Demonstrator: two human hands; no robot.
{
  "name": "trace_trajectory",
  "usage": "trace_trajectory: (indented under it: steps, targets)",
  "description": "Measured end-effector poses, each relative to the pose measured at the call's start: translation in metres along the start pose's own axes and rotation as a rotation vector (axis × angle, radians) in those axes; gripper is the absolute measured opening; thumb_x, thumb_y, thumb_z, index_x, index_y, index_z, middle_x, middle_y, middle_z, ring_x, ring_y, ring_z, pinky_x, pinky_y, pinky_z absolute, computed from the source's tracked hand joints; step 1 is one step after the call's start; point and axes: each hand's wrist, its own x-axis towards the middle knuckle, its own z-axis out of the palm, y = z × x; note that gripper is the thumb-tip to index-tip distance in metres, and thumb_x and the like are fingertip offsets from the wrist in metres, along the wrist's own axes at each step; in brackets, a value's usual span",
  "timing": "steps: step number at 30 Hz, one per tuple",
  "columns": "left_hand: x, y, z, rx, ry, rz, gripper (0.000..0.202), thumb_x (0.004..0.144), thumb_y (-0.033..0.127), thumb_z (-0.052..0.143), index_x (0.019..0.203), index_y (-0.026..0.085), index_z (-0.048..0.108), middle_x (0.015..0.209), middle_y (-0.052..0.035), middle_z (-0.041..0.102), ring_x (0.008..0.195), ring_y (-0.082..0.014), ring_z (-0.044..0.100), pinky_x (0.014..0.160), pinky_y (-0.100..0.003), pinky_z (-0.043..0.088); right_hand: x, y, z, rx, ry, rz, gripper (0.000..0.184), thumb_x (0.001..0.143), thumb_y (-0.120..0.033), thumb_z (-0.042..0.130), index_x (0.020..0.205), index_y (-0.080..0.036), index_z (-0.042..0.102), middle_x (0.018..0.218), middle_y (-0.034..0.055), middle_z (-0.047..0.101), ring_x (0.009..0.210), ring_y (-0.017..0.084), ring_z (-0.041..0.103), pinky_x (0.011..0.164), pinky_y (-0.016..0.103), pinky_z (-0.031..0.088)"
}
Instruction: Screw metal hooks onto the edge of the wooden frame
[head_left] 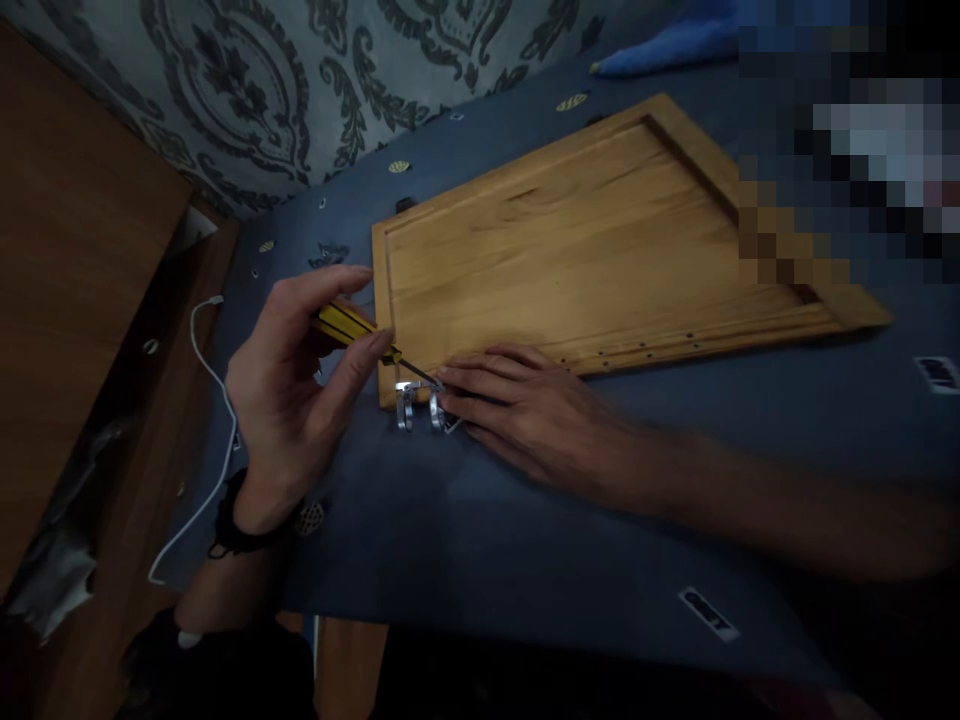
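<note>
A wooden cabinet door panel lies flat on a dark blue patterned cloth. My left hand is closed around a yellow-and-black screwdriver, whose tip points at a shiny metal hook bracket at the panel's near corner. My right hand rests on the panel's edge, its fingertips pressed together on the bracket and holding it against the wood. A row of small holes runs along the panel's near rail.
A white cable trails along the cloth's left edge beside a brown wooden cabinet. Patterned wallpaper rises behind. A blue fabric item lies at the far top. A blurred patch covers the upper right.
</note>
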Motion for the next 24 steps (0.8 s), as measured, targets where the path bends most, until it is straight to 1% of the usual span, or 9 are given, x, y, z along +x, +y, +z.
trace_trajectory:
  steps: [5, 8, 11, 14, 16, 18, 20, 22, 24]
  targets:
    - [-0.001, -0.005, 0.000, -0.074, 0.010, 0.048, 0.042, 0.087, 0.019, 0.080, 0.124, 0.038, 0.072, 0.117, 0.0030, 0.071, 0.088, -0.0144, 0.074, 0.073, -0.030, 0.066, -0.001, 0.001, 0.002, -0.020, 0.028, -0.014, 0.033, 0.107, -0.021, 0.045, 0.128, -0.015, 0.069, 0.133, 0.0114, 0.072, 0.127, 0.026, 0.064, 0.107, 0.048, 0.051]
    - [0.000, -0.005, -0.004, -0.105, -0.043, 0.037, 0.044, 0.088, 0.018, 0.079, 0.127, 0.037, 0.070, 0.121, 0.0013, 0.071, 0.091, -0.0170, 0.076, 0.081, -0.036, 0.067, -0.002, 0.000, 0.000, -0.015, 0.018, -0.016, 0.034, 0.106, -0.020, 0.045, 0.129, -0.015, 0.069, 0.134, 0.0112, 0.072, 0.128, 0.026, 0.063, 0.108, 0.049, 0.051]
    - [0.002, -0.001, -0.012, -0.081, -0.145, -0.002, 0.045, 0.090, 0.018, 0.077, 0.130, 0.037, 0.069, 0.110, 0.0008, 0.075, 0.092, -0.0199, 0.076, 0.088, -0.043, 0.066, -0.001, -0.001, -0.002, -0.012, 0.001, -0.003, 0.035, 0.106, -0.019, 0.045, 0.131, -0.017, 0.069, 0.136, 0.0105, 0.071, 0.131, 0.026, 0.062, 0.109, 0.050, 0.050]
    - [0.005, 0.001, -0.018, -0.077, -0.233, 0.006, 0.044, 0.090, 0.018, 0.076, 0.129, 0.037, 0.069, 0.102, 0.0012, 0.075, 0.092, -0.0209, 0.076, 0.086, -0.044, 0.067, -0.001, -0.001, -0.002, -0.017, 0.004, -0.001, 0.035, 0.107, -0.020, 0.043, 0.130, -0.015, 0.069, 0.136, 0.0112, 0.071, 0.130, 0.026, 0.063, 0.109, 0.049, 0.050]
    - [0.006, 0.000, -0.018, -0.098, -0.246, 0.023, 0.044, 0.090, 0.017, 0.076, 0.129, 0.036, 0.070, 0.102, 0.0010, 0.075, 0.092, -0.0206, 0.076, 0.084, -0.044, 0.067, -0.001, -0.001, -0.001, -0.022, 0.024, -0.008, 0.036, 0.108, -0.021, 0.041, 0.128, -0.014, 0.070, 0.134, 0.0118, 0.072, 0.129, 0.026, 0.064, 0.108, 0.048, 0.051]
    - [0.006, 0.000, -0.016, -0.139, -0.187, 0.044, 0.041, 0.091, 0.019, 0.076, 0.129, 0.033, 0.070, 0.101, 0.0012, 0.075, 0.089, -0.0196, 0.076, 0.080, -0.043, 0.067, -0.001, 0.000, 0.000, -0.026, 0.031, -0.004, 0.035, 0.108, -0.021, 0.042, 0.127, -0.014, 0.071, 0.134, 0.0115, 0.072, 0.129, 0.026, 0.064, 0.108, 0.048, 0.051]
    - [0.006, 0.001, -0.014, -0.154, -0.055, 0.049, 0.035, 0.093, 0.021, 0.075, 0.127, 0.031, 0.071, 0.101, 0.0030, 0.074, 0.087, -0.0174, 0.074, 0.079, -0.043, 0.068, -0.001, -0.001, 0.001, -0.027, 0.032, -0.002, 0.034, 0.108, -0.021, 0.043, 0.128, -0.015, 0.070, 0.135, 0.0106, 0.072, 0.128, 0.026, 0.064, 0.108, 0.049, 0.051]
    - [0.007, 0.004, -0.012, -0.117, 0.069, -0.010, 0.028, 0.096, 0.022, 0.071, 0.123, 0.030, 0.070, 0.107, 0.0058, 0.072, 0.089, -0.0147, 0.073, 0.082, -0.042, 0.069, 0.000, -0.001, 0.000, -0.029, 0.034, 0.002, 0.034, 0.108, -0.020, 0.043, 0.128, -0.015, 0.070, 0.133, 0.0099, 0.073, 0.127, 0.025, 0.065, 0.107, 0.047, 0.052]
    - [0.007, 0.006, -0.012, -0.087, 0.075, -0.039, 0.027, 0.096, 0.021, 0.071, 0.122, 0.029, 0.069, 0.110, 0.0071, 0.070, 0.090, -0.0127, 0.073, 0.083, -0.039, 0.070, 0.001, -0.002, -0.001, -0.028, 0.031, 0.004, 0.033, 0.108, -0.019, 0.044, 0.126, -0.014, 0.071, 0.132, 0.0093, 0.073, 0.125, 0.025, 0.066, 0.106, 0.046, 0.053]
